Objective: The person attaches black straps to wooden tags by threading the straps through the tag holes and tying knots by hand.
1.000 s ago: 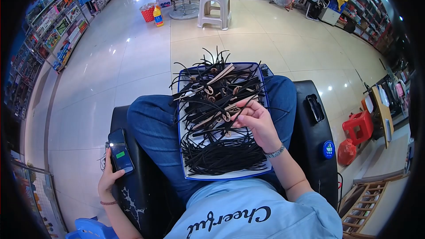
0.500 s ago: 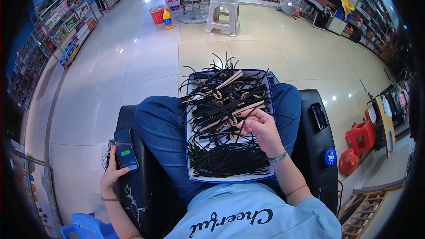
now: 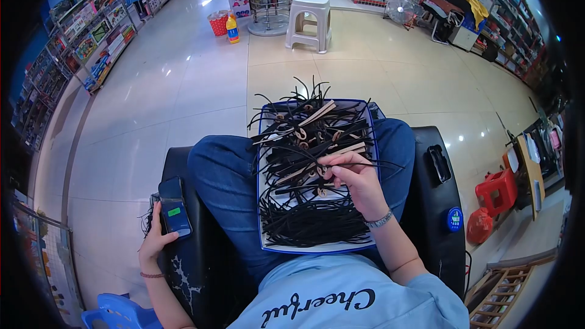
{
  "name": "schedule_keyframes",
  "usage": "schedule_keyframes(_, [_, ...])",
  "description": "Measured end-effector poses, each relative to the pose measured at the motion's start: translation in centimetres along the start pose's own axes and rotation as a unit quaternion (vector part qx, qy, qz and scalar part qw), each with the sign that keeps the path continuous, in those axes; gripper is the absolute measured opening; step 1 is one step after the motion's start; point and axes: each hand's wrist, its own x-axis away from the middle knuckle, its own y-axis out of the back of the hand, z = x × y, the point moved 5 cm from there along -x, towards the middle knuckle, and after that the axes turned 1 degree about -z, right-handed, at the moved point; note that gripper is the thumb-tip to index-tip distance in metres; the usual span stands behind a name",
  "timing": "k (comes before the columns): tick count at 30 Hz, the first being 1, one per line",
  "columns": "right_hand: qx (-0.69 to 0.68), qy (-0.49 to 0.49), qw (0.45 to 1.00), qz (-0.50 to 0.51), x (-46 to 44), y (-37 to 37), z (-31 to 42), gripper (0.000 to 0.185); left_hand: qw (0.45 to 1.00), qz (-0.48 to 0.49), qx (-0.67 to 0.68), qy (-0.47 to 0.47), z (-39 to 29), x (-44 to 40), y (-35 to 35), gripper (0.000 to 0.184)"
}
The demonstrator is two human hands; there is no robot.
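On my lap rests a shallow white box with a blue rim (image 3: 329,249), filled with black cords (image 3: 308,222) and bundles tied with tan strips (image 3: 320,111). My right hand (image 3: 358,186) is over the box's right half, thumb and forefinger pinched on a thin black cord (image 3: 381,165) that sticks out to the right. Beneath the fingertips lie more black cords and tan loops. Down on the left armrest, my left hand (image 3: 158,237) grips a dark smartphone (image 3: 175,201) with a green patch on its screen; the thumb lies along its lower edge.
I sit in a worn black armchair (image 3: 429,231) with a blue round lid (image 3: 454,219) on its right arm. A white stool (image 3: 309,21), a yellow bottle (image 3: 232,29) and a red dotted bin (image 3: 217,24) stand ahead. Right are a red stool (image 3: 496,192) and a red bag (image 3: 480,225).
My right hand has shifted slightly left, and the cord in it now lies more level, its end pointing right. My left hand stays on the phone.
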Motion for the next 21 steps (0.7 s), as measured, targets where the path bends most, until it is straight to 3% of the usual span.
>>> schedule_keyframes(9, [-0.003, -0.010, 1.000, 0.007, 0.0, 0.6, -0.3, 0.012, 0.999, -0.006, 0.034, 0.008, -0.5, 0.2, -0.5, 0.112])
schedule_keyframes(12, [-0.025, -0.031, 0.999, -0.001, -0.2, 1.4, -1.0, 0.017, 0.998, 0.008, 0.055, -0.012, -0.1, 0.2, -0.1, 0.103])
schedule_keyframes(18, [-0.038, -0.067, 0.997, 0.005, 0.3, 1.3, -0.6, 0.026, 0.979, -0.122, 0.163, 0.006, 1.0, -0.4, 1.1, 0.077])
schedule_keyframes(21, [-0.050, -0.081, 0.995, 0.026, 0.3, 1.6, -0.7, 0.029, 0.971, -0.196, 0.129, 0.040, 0.6, -0.3, 1.8, 0.075])
